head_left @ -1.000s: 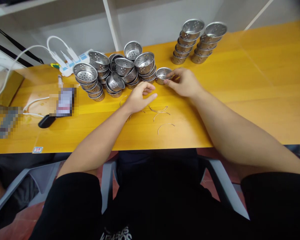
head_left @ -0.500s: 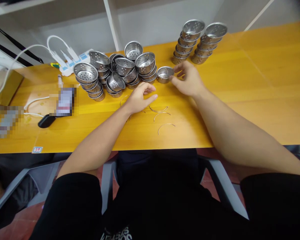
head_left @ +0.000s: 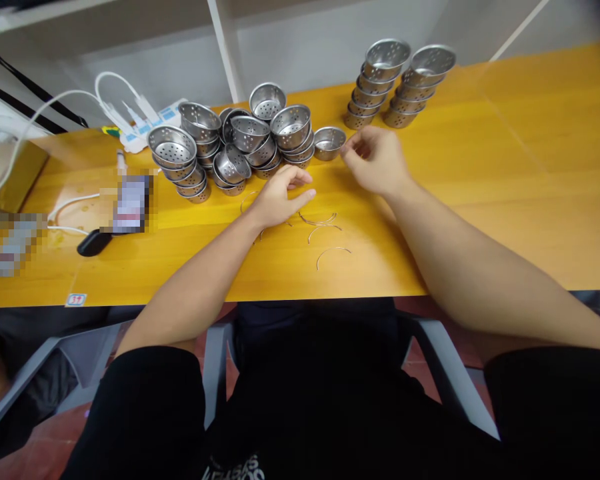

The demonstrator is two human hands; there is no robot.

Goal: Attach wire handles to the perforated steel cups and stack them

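Silver marks the cup [head_left: 327, 148] seemingly being handled toward the counter's [head_left: 490, 173] back edge, left hand [head_left: 281, 193] spread, right hand's [head_left: 375, 160] grip unclear, a light pinch probably needed next.

On the left side of the wooden tabletop [head_left: 145, 273], there is a white and blue power strip [head_left: 139, 141], with white cables [head_left: 109, 75] plugged into it. Nearer to the front lies a pixelated flat device [head_left: 131, 203], and a rounded black object [head_left: 94, 243] is just beside it. A small label [head_left: 76, 300] with red writing sits at the front edge. Below, the reddish floor [head_left: 55, 437] is partly visible.
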